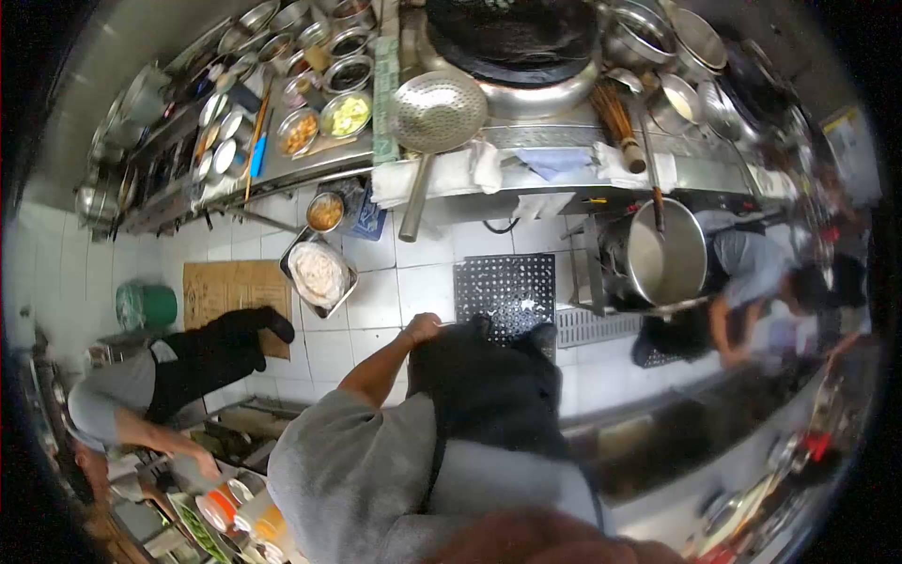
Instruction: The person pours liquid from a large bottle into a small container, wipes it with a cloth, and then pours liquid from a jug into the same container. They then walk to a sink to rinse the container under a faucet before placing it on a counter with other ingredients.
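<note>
My left hand (425,326) is beside the dark cloth over my legs (470,376), with its fingers curled closed. A small pale edge shows by the fingers, but what they hold cannot be made out. My right hand does not show clearly; only a blurred shape close to the camera fills the bottom edge. In front of me a large perforated skimmer (438,111) lies at the counter's edge, its handle sticking out toward me. Behind it sits a big dark wok (512,42) on the stove. A brush of stiff bristles (617,122) lies to the right.
A tray with a pale, wrapped mass (319,273) and a bowl of orange food (325,212) stand low at the left. A tall pot (665,252) stands at the right. Co-workers are bent over at left (113,404) and right (752,268). A perforated black mat (505,291) covers the floor.
</note>
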A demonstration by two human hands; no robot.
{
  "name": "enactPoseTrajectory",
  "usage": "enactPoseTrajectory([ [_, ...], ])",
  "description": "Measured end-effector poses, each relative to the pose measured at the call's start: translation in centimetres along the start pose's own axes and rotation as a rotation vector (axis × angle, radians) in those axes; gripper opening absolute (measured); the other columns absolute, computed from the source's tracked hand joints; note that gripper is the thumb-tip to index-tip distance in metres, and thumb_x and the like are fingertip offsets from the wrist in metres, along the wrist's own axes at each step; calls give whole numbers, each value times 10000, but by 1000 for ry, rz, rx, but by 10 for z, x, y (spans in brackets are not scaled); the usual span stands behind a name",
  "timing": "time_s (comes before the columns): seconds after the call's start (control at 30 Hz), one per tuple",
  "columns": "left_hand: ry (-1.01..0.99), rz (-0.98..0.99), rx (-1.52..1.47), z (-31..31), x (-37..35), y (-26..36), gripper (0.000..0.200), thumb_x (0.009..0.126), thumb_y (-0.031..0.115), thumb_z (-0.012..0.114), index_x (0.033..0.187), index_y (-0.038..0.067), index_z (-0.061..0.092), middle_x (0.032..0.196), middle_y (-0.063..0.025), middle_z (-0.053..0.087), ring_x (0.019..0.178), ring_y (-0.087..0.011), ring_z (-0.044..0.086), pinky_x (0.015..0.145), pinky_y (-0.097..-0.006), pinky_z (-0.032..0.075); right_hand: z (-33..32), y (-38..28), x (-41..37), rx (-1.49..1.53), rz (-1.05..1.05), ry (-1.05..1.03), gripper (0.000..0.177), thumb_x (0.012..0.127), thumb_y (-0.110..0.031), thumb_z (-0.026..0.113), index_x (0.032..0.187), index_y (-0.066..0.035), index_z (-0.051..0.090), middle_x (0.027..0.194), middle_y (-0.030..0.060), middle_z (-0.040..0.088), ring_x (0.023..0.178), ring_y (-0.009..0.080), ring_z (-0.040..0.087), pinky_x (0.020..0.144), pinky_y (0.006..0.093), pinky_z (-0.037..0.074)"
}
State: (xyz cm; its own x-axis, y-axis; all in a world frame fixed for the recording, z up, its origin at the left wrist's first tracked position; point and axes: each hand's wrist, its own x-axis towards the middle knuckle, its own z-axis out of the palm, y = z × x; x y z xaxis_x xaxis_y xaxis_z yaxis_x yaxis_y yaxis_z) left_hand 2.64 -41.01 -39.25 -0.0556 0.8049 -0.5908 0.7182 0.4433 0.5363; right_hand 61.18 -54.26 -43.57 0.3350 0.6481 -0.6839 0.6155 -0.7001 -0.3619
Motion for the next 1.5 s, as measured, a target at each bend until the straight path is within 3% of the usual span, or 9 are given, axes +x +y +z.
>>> enactPoseTrajectory([
  [0.57,674,-152,-50,-52,-52,-64,183,877,216,648,946,86,756,970,-195,737,958,-406,693,870,-498,560,-70,-162,132,562,-154,-281,229,916,-312,670,1063,-138,655,871,48,622,782,240,624,608,421,517],
  [0.6,803,-5,-113,-91,-58,-52,190,904,215,620,914,55,722,942,-206,722,901,-428,684,827,-531,547,-66,-153,154,540,-320,-259,218,880,-316,706,1004,-141,665,874,60,623,807,259,626,623,431,519],
  [0.67,857,-285,-11,-183,-57,-5,228,949,243,596,965,36,692,946,-226,709,858,-427,680,753,-524,543,-51,-119,201,506,-585,-253,192,882,-316,689,997,-166,658,874,38,614,795,246,631,598,424,518],
  [0.8,1275,-8,-263,-361,-52,70,251,958,274,699,956,27,741,836,-154,746,779,-258,728,698,-377,557,-77,-170,169,403,-279,-288,219,888,-322,687,1028,-158,650,897,41,620,795,245,636,591,419,522],
  [0.9,1225,239,-486,-482,-14,81,222,929,226,731,989,12,752,893,-114,764,843,-143,690,786,-320,548,-81,-193,140,383,-162,-296,239,892,-327,685,1050,-152,644,914,44,625,794,244,640,586,416,524],
  [1.17,1425,46,-276,-721,165,31,374,896,371,698,1098,65,769,981,-117,781,860,-233,736,785,-390,569,-62,-241,51,343,44,-264,294,904,-339,680,1111,-136,628,960,50,638,792,242,650,571,407,531],
  [1.23,1612,-41,-281,-766,260,-52,369,884,373,675,878,17,773,851,-247,737,821,-426,725,732,-523,556,-58,-256,30,330,82,-255,308,907,-342,679,1126,-132,624,972,52,642,792,242,652,568,404,533],
  [1.33,1187,-402,96,-780,309,-94,384,928,419,597,1065,88,735,1059,-264,669,979,-448,672,760,-571,541,-50,-269,6,328,124,-244,329,911,-347,677,1148,-126,618,989,55,647,791,241,656,562,401,536],
  [1.5,941,-515,265,-770,346,-123,366,926,403,613,1126,125,742,1140,-211,694,1049,-390,686,822,-516,555,-39,-285,-14,347,163,-220,364,919,-355,675,1186,-117,608,1018,59,655,790,239,662,553,395,540],
])
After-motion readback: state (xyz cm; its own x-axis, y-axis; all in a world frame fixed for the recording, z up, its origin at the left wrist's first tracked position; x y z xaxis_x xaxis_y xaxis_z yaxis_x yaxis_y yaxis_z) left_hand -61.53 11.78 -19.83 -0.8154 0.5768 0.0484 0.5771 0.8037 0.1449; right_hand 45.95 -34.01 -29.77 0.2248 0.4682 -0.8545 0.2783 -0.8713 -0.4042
